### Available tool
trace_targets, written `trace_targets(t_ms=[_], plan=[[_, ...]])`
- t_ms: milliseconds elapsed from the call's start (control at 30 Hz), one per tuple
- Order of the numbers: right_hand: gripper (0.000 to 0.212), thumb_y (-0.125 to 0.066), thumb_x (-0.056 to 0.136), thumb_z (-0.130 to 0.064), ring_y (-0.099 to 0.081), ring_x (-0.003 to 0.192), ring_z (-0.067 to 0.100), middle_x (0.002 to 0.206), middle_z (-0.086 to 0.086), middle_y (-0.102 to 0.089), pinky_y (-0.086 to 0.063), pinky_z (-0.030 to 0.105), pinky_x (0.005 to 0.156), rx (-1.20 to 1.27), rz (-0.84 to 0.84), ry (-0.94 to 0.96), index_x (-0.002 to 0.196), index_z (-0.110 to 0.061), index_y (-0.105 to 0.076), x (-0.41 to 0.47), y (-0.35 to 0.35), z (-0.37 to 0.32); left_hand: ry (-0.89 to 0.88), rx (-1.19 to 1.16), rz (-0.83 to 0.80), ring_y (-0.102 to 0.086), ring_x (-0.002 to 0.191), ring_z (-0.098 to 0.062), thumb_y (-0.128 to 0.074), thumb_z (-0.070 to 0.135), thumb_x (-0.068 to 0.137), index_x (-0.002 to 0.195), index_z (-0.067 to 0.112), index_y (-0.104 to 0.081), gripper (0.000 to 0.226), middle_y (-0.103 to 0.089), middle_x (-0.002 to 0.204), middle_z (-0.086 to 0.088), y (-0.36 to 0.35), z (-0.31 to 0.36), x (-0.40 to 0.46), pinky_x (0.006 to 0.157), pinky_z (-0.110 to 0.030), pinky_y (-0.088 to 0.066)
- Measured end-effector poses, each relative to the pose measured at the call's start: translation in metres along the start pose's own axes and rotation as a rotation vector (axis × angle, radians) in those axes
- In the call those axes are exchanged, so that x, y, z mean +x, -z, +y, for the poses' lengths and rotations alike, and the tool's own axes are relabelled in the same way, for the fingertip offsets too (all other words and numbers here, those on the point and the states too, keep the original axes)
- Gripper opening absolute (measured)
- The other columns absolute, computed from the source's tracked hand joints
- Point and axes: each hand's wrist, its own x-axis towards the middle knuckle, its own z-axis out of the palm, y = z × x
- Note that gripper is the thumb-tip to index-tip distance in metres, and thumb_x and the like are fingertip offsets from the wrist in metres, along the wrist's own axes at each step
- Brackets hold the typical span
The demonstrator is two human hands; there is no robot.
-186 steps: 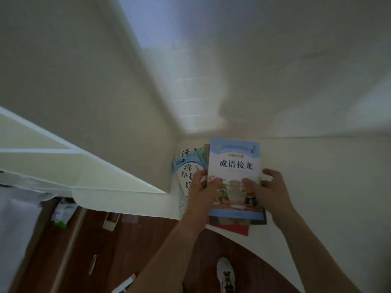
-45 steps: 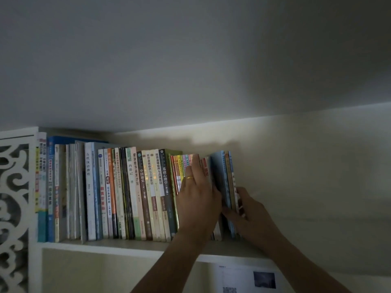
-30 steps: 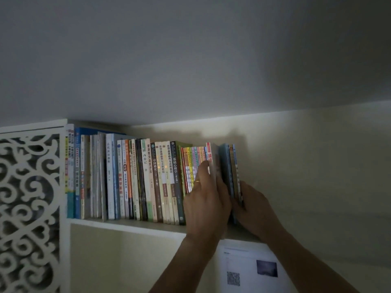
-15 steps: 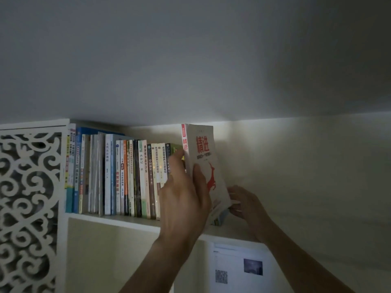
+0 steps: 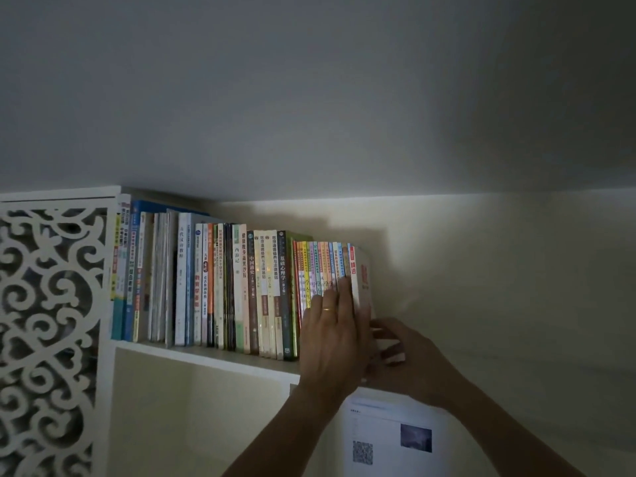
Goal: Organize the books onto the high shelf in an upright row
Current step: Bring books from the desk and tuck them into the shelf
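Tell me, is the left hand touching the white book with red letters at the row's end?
Touching. The head view shows the left hand with straight fingers lying flat against the white book with red letters.

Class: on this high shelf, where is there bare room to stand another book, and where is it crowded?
Free: the shelf board right of the white book, toward the wall, beyond the right hand. Crowded: from the lattice panel to the white book, spines packed tight, left hand pressing them.
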Motion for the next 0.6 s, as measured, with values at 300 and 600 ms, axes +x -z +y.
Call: trace_targets(t_ms=[300,600], plan=[[0.053,-0.082,0.083,-0.03,-0.068,0.087,0.006,0.106,-0.011,-0.065,-0.051,0.011,0.068,-0.208,0.0,-0.078,0.129,-0.028,-0.055,0.03,-0.002,0.01,-0.13,-0.051,-0.104,0.003,0.16,-0.02,-0.053,0.039,0.105,0.165,0.02,-0.014,0.074,-0.005,0.173,-0.003,-0.021,-0.04,-0.004,0.127,-0.043,-0.008],[0.052,-0.067,0.09,-0.049,-0.064,0.092,0.019,0.116,-0.003,-0.063,-0.054,0.032,0.081,-0.692,0.271,0.083,0.133,-0.022,-0.053,-0.012,-0.029,-0.012,-0.105,-0.039,-0.179,0.002,0.16,-0.021,-0.031,0.042,0.111,0.164,0.014,-0.015,0.062,-0.006,0.173,-0.008,-0.014,-0.035,-0.028,0.127,-0.051,-0.017]])
